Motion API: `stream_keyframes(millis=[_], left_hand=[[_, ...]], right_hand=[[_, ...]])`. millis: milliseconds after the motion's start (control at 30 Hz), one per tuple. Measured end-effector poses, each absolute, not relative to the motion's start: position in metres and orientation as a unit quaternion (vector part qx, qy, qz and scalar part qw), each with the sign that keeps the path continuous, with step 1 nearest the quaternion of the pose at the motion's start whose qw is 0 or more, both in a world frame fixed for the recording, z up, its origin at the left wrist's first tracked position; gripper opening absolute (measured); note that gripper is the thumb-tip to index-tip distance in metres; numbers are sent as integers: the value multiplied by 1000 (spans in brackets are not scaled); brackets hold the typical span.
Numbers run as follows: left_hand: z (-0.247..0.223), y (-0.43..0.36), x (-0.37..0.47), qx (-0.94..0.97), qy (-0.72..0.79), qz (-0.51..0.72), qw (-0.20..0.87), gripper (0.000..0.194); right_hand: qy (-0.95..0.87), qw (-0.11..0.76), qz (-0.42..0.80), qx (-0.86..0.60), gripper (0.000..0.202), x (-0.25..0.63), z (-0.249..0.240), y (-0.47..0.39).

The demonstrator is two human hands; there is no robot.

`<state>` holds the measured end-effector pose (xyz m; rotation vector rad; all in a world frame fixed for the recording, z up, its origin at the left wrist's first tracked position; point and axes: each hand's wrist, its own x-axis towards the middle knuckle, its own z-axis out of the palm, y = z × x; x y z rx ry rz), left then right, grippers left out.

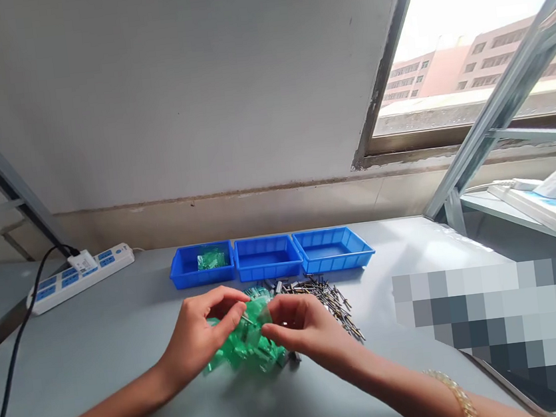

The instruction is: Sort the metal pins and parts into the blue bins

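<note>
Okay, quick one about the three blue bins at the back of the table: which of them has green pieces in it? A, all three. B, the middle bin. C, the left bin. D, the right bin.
C: only the left bin holds a small heap of green pieces, while the middle bin and the right bin show bare blue floors.

Bins (268, 258) block the back, pins (328, 296) crowd right; bare desk (96, 336) left, power strip (77, 277) far-left.
</note>
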<state>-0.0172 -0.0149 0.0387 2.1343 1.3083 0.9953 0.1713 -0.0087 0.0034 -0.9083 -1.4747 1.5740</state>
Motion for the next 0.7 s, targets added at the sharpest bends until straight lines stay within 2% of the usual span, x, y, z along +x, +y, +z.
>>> stream_keyframes(millis=[33,133,233,300,367,433,500,567,700], left_hand=[[37,-15,-15,744,474,370,291,14],[25,-12,-13,639,448,401,480,32],[15,-12,-16,601,441,432,508,24],[13,-13,-19,631,432,451,459,11],[12,-16,-22,724,374,469,341,12],[13,-18,-26,820,286,468,165,18],[12,-21,-29,865,232,444,27,20],[10,-23,-32,876,227,423,-38,23],[8,-24,-32,877,242,411,-63,25]], right_hand=[[-554,389,643,-358,26,172,2,-9],[-506,398,666,-377,30,175,-2,-10],[-523,412,636,-391,28,177,-5,-9],[-590,443,552,-388,17,178,-7,-8],[-691,494,390,-356,9,179,-9,-8],[-768,527,198,-306,20,180,-10,-9],[-800,532,61,-269,28,183,-10,-11],[-812,522,1,-260,30,185,-9,-12],[-816,515,-11,-262,31,186,-7,-13]])
